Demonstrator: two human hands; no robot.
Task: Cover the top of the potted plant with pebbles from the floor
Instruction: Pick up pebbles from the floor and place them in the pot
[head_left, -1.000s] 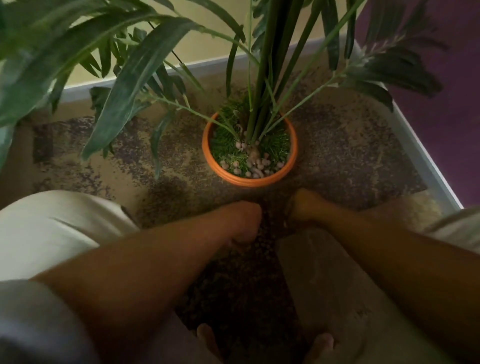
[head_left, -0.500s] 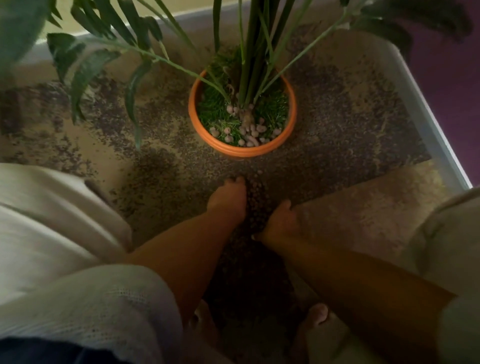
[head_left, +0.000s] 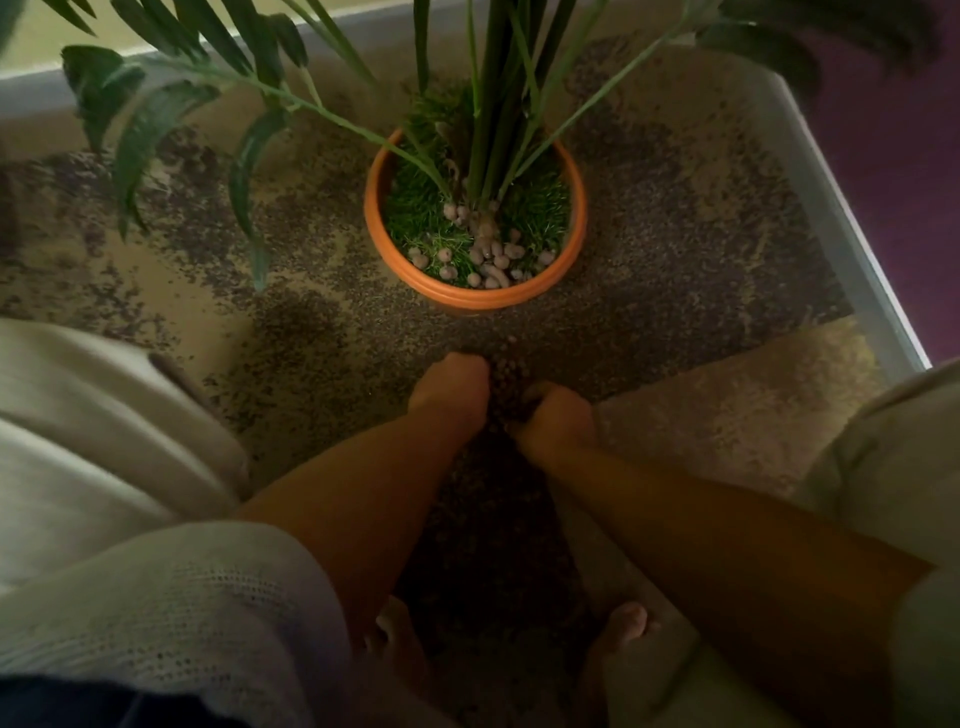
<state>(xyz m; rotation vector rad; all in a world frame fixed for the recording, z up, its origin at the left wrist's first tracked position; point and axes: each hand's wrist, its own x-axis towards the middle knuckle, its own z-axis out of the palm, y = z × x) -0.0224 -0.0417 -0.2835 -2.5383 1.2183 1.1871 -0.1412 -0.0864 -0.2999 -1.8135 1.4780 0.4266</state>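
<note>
Head camera, looking down: the orange pot (head_left: 475, 299) sits on the floor with tall green stems (head_left: 498, 104) rising out of it, and it's our landmark. Inside it, green grass-like cover (head_left: 421, 218) fills the top, with a scatter of pale pebbles (head_left: 493, 254) on the side of the pot nearest the person, around the stem base. All round the pot the floor is strewn with small dark pebbles (head_left: 675, 234), thickest just below it.

Both hands are down on that floor just below the pot. The left hand (head_left: 452, 387) and the right hand (head_left: 558, 415) sit close together, cupped inward with a heap of dark pebbles (head_left: 509, 382) pressed between them; fingers curled around the pile, though whether any pebbles are lifted I cannot tell. Bare toes (head_left: 631, 621) show farther below the pot, either side of the dark strip. A white skirting board (head_left: 852, 244) runs to the pot's right.
</note>
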